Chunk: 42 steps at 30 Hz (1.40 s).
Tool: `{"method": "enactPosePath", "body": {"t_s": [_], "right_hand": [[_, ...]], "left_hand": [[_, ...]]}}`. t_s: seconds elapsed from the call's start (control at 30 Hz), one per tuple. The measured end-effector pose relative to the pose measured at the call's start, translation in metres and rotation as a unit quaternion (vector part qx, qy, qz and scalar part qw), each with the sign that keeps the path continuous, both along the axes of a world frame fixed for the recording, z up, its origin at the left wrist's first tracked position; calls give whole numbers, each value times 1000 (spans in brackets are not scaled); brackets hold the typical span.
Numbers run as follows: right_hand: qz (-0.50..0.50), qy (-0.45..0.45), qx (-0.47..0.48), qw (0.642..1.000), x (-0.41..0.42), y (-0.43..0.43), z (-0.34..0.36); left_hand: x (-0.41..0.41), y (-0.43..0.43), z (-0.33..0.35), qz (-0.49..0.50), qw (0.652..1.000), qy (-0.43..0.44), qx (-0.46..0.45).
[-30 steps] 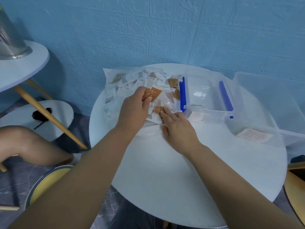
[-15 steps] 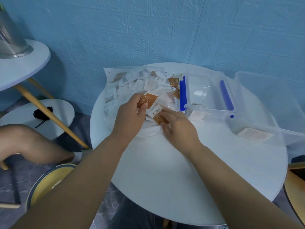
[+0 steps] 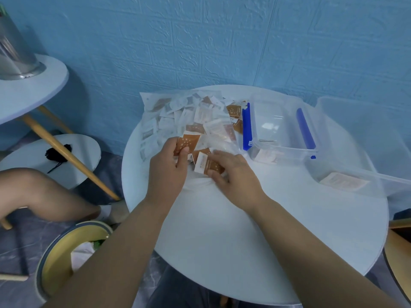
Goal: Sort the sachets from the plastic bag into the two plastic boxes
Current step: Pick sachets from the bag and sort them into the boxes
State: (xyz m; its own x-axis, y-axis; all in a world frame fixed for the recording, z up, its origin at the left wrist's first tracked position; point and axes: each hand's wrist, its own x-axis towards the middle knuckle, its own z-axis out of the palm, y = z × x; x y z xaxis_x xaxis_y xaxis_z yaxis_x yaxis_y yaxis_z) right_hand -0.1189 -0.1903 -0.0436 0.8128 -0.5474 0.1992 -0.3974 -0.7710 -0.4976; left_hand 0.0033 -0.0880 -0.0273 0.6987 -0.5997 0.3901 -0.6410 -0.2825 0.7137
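Spreading under your arms, the round white counter (image 3: pixel 222 241) is offering its whole near half as bare room, from your wrists down to the near edge. The larger clear box (image 3: pixel 364 134) is sitting at the right, its right side running out of view past the counter's rim, with one pale sachet (image 3: pixel 343 182) lying flat inside. The plastic bag (image 3: pixel 155 103) is lying across the far left, heaped with white and brown sachets, its left side reaching close to the counter's edge. The smaller box (image 3: pixel 278 121), the one with blue clips, is standing just beside the bag, between it and the larger box, and another pale sachet (image 3: pixel 266 155) is showing through its near wall. Your left hand (image 3: pixel 166 172) is hovering over the bag's near edge, fingers and thumb pinching a brown starred sachet (image 3: pixel 189 141). Your right hand (image 3: pixel 235 174) is working just beside it, fingers curling round a brown-and-white sachet (image 3: pixel 206 166). The two hands are sitting close together, leaving little gap between them.
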Motion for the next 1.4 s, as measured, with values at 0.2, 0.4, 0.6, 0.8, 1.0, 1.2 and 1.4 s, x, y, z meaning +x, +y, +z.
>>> {"method": "enactPosePath", "body": {"t_s": [0.2,0.4,0.6,0.8,1.0,1.2,1.4], "right_hand": [[-8,43,-8,999,7,2,3],[-13,-1,57,998,5,-1,9],[49,114,-18,992,15,-4,15],[65,137,17,988,22,-7,19],[50,81,101,990,17,-5,34],[55,41,122,990,5,0,38],[60,-68,147,985,-23,5,38]], "left_hand": [[-8,8,-9,20,999,13,-32],[-13,18,-17,28,997,41,-57],[-12,15,-20,26,997,60,-42],[-8,14,-21,21,997,68,-23],[-7,17,-23,26,994,92,-49],[-7,18,-23,0,993,87,-76],[-20,19,-17,-76,992,54,-82]]}}
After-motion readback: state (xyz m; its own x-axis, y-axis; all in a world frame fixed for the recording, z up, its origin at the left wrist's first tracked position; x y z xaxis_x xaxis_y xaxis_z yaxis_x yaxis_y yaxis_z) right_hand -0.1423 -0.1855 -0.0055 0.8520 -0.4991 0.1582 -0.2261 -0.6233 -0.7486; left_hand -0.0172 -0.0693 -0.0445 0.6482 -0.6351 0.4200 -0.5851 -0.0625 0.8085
